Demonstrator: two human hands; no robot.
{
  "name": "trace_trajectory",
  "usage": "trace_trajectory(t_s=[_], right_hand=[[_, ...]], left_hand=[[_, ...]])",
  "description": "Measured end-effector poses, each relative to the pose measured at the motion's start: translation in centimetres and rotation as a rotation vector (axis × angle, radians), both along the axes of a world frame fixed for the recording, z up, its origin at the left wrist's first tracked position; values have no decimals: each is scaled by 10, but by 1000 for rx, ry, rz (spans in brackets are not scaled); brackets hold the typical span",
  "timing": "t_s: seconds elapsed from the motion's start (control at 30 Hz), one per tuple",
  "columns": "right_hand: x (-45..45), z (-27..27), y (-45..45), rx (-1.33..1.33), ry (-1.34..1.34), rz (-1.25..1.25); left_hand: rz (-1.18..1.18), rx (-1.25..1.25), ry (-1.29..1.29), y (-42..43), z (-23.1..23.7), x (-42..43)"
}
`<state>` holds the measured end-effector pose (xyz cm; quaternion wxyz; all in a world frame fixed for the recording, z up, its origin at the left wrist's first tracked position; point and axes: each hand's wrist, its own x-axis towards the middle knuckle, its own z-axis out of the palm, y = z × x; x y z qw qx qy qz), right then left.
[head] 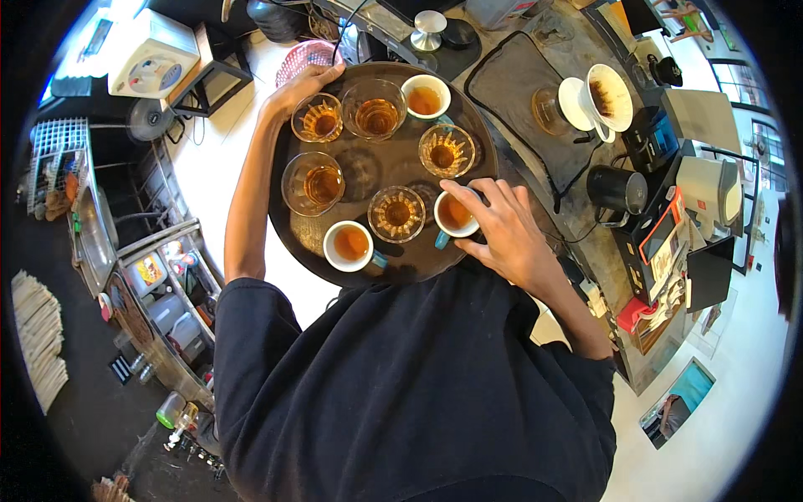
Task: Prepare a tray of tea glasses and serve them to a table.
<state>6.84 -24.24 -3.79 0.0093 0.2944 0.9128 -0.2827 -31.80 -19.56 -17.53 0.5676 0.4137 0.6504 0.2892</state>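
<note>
My left hand (307, 85) grips the far left rim of a round dark tray (382, 166), its fingers hidden beneath. On the tray stand several cups and glasses of amber-brown drink. My right hand (502, 229) has its thumb and fingers around the rim of a white-lined cup with a blue handle (453, 213), near the tray's right edge. Another such cup (349, 245) stands at the near left, and a third (426, 97) at the far side. Between them are ribbed glasses (396, 214) and smooth glasses (374, 110). Whether the gripped cup touches the tray is unclear.
Right of the tray, a counter bears a black-edged mat (514, 88), a white coffee dripper (605, 100) on a glass server (549, 110), and a black pitcher (618, 190). Beyond the tray are a metal tamper (429, 30) and a pink basket (307, 59). A sink (97, 235) lies left.
</note>
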Motion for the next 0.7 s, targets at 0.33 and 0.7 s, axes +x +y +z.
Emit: trace_trajectory(t_s=[0.33, 0.7], right_hand=[[28, -61, 19, -440, 549, -784], [-13, -115, 27, -1116, 908, -923]], left_hand=[[-14, 13, 86, 0, 13, 3], [-84, 30, 50, 1, 11, 0]])
